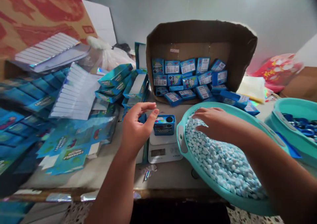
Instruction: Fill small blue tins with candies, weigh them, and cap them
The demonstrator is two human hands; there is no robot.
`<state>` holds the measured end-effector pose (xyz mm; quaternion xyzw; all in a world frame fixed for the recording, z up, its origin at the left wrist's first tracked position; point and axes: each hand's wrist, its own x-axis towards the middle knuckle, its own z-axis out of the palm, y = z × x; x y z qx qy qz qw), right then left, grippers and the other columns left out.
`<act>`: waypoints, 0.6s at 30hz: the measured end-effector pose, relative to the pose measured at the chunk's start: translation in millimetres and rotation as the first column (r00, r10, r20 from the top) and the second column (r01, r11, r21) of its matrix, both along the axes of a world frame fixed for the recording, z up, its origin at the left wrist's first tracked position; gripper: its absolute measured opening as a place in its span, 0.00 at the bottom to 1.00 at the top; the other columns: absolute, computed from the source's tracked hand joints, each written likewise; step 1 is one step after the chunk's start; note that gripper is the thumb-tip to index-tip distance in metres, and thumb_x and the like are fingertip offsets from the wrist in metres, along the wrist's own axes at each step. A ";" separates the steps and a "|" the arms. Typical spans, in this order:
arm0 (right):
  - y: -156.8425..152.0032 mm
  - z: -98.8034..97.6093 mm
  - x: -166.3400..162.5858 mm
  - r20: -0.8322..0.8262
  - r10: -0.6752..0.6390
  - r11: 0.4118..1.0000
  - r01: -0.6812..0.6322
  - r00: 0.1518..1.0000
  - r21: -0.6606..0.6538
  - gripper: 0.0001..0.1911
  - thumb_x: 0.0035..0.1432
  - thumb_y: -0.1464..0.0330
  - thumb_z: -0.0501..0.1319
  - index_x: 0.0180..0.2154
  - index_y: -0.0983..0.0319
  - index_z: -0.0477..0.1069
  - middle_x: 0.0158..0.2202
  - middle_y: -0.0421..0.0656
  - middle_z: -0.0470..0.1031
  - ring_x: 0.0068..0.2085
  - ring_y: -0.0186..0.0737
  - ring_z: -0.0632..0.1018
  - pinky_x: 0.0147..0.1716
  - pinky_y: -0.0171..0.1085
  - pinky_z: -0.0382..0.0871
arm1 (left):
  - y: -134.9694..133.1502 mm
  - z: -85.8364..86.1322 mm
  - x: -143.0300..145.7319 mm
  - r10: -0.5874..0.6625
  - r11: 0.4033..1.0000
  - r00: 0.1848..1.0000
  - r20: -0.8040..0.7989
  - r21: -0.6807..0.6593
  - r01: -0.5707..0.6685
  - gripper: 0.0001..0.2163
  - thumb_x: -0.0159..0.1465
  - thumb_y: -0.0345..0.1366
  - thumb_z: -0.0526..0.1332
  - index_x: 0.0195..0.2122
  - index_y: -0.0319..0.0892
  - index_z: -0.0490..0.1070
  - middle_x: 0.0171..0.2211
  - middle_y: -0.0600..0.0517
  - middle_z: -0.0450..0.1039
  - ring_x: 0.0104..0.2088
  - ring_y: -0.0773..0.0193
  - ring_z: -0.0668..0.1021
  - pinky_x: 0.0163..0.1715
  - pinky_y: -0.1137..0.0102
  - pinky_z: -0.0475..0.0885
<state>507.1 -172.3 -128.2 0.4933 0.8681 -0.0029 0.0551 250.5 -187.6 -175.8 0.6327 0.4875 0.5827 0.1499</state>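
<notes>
My left hand [137, 125] hovers just left of a small blue box [164, 124] that stands on a white kitchen scale [163, 149]; its fingers are curled and apart, holding nothing. The box has a round hole in its top. My right hand [216, 122] lies palm down on a heap of pale blue and white candies [223, 161] inside a teal basin [198, 181]; whether it grips any candies is hidden.
A tipped cardboard carton [198, 41] at the back holds several filled blue boxes [188, 79]. Flat and folded blue boxes [74, 144] pile up on the left. A second teal basin [294, 125] with blue pieces stands at right. A red bag [274, 69] lies behind.
</notes>
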 end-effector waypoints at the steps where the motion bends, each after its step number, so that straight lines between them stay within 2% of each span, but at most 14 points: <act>1: -2.9 -2.5 -6.4 -0.020 0.021 1.000 -0.022 1.000 -0.014 0.09 0.59 0.65 0.64 0.42 0.59 0.76 0.48 0.49 0.77 0.46 0.55 0.78 0.44 0.47 0.70 | -0.7 -0.3 0.7 0.050 0.999 0.998 -0.043 0.019 -0.049 0.10 0.66 0.41 0.64 0.44 0.43 0.74 0.41 0.50 0.78 0.44 0.61 0.80 0.49 0.64 0.75; 4: -8.6 -6.6 -19.2 -0.035 0.025 0.998 -0.027 0.999 -0.064 0.08 0.57 0.66 0.65 0.40 0.60 0.76 0.45 0.50 0.77 0.43 0.56 0.79 0.40 0.47 0.71 | -0.9 -0.9 0.2 0.197 0.979 0.975 -0.100 0.069 -0.191 0.16 0.66 0.40 0.63 0.53 0.43 0.69 0.47 0.48 0.76 0.44 0.61 0.79 0.48 0.64 0.75; 6: -8.5 -7.1 -19.9 -0.036 0.009 0.997 -0.012 0.999 -0.083 0.07 0.55 0.68 0.66 0.38 0.59 0.77 0.43 0.50 0.78 0.42 0.57 0.79 0.38 0.46 0.70 | -0.3 -0.6 -1.3 0.236 0.970 0.969 -0.079 0.084 -0.229 0.20 0.66 0.39 0.63 0.57 0.43 0.64 0.50 0.47 0.73 0.44 0.61 0.79 0.47 0.64 0.76; 11: 3.2 -5.8 -2.3 -0.022 -0.021 0.988 0.018 1.000 -0.152 0.16 0.47 0.71 0.67 0.41 0.54 0.78 0.42 0.43 0.80 0.41 0.52 0.79 0.39 0.44 0.70 | -1.3 1.7 -4.5 0.239 0.968 0.968 -0.073 0.097 -0.231 0.19 0.67 0.39 0.62 0.58 0.44 0.62 0.51 0.46 0.72 0.44 0.62 0.79 0.48 0.64 0.76; 14: 12.5 -5.8 9.6 -0.006 -0.046 0.972 0.044 0.999 -0.230 0.15 0.46 0.72 0.67 0.38 0.52 0.79 0.39 0.39 0.80 0.38 0.47 0.79 0.38 0.41 0.69 | -2.9 1.9 -4.6 0.233 0.971 0.967 -0.104 0.081 -0.225 0.19 0.67 0.39 0.62 0.58 0.44 0.63 0.51 0.47 0.72 0.44 0.62 0.79 0.46 0.65 0.76; 18: 23.9 -11.6 22.5 0.058 -0.142 0.940 0.153 0.988 -0.305 0.14 0.44 0.74 0.68 0.34 0.52 0.80 0.34 0.37 0.80 0.33 0.42 0.78 0.33 0.37 0.67 | -4.3 1.7 -4.1 0.237 0.970 0.959 -0.156 0.083 -0.227 0.16 0.67 0.39 0.62 0.55 0.44 0.66 0.51 0.48 0.73 0.43 0.63 0.79 0.47 0.66 0.75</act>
